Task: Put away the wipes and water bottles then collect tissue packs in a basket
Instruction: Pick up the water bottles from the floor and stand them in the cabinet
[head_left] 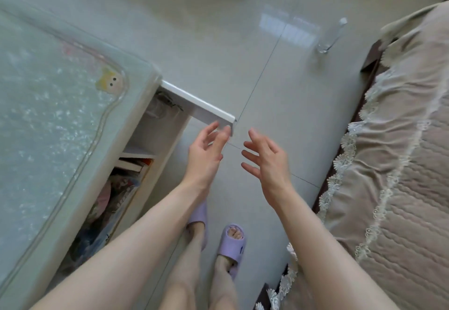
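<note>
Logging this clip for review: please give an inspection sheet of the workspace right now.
surface: glass-covered cabinet top, patterned.
job's things: one clear water bottle upright on the tiled floor beside the bed; wipes, tissue packs, basket not seen.
clutter: books and fabrics on the cabinet shelves.
hands: left hand open, fingertips at the open cabinet door end; right hand open, empty.
cables: nothing seen.
surroundings: bed has a lace-trimmed cover; purple slippers on the feet.
</note>
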Demonstrator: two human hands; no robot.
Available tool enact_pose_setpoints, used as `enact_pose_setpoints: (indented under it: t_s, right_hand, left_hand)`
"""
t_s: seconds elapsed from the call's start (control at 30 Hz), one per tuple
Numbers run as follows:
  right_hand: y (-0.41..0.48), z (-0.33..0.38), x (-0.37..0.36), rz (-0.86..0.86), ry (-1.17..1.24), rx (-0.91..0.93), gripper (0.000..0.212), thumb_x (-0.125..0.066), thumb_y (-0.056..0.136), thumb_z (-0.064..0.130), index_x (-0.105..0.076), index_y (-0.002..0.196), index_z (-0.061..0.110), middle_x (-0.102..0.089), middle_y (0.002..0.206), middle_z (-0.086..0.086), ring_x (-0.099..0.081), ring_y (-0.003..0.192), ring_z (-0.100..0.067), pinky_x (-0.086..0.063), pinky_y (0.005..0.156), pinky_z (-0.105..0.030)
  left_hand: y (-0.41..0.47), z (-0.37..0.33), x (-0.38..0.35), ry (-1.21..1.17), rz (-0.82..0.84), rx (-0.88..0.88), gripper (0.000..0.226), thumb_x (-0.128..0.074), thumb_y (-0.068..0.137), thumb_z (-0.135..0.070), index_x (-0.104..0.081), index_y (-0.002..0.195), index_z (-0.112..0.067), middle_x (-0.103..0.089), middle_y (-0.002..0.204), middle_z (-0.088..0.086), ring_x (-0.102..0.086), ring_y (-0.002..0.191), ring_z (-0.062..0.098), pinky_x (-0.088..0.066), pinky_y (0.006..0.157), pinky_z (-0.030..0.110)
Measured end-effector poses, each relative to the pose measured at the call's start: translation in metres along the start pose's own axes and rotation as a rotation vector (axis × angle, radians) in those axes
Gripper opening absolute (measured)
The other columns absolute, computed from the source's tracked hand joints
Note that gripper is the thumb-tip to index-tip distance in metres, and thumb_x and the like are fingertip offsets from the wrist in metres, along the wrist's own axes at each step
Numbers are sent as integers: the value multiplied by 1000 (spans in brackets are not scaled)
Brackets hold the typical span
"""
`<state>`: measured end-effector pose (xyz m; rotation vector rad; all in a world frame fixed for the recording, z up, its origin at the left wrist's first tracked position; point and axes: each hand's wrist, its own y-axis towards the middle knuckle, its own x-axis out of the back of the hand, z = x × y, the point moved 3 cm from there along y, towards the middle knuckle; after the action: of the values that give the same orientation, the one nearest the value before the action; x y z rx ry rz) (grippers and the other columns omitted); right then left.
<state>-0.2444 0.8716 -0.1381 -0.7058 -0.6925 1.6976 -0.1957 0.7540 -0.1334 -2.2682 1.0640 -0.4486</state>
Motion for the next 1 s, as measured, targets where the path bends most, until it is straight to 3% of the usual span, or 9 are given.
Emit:
enact_pose_setpoints:
  t_s: [0.27,0.6,1.0]
  right_hand:
    - [5,90,67,-139,104,41,18,-60,91,38,-65,102,24,-65,113,-3,-63,110,-24,-51,95,-43]
    - [117,233,143,-290,201,36,10,-61,91,36,-64,90,26,-64,113,-7,-63,110,-25,-50,97,-45]
    - [257,331,212,-320,232,-47,9,-60,91,38,-62,91,29,-65,110,-3,-64,108,-22,-50,95,-45]
  left_hand:
    - [12,-70,-103,33,147,-28,34,-63,89,-35,-56,121,-27,-62,122,0,-58,115,13,-49,98,39]
    - [127,-153,-252,156,253,24,39,-62,90,-34,-56,126,-21,-63,117,0,-59,113,16,-48,92,36]
    - [246,-204,-379,252,257,65,39,-63,88,-38,-56,125,-25,-63,117,-2,-60,111,13,-49,92,34]
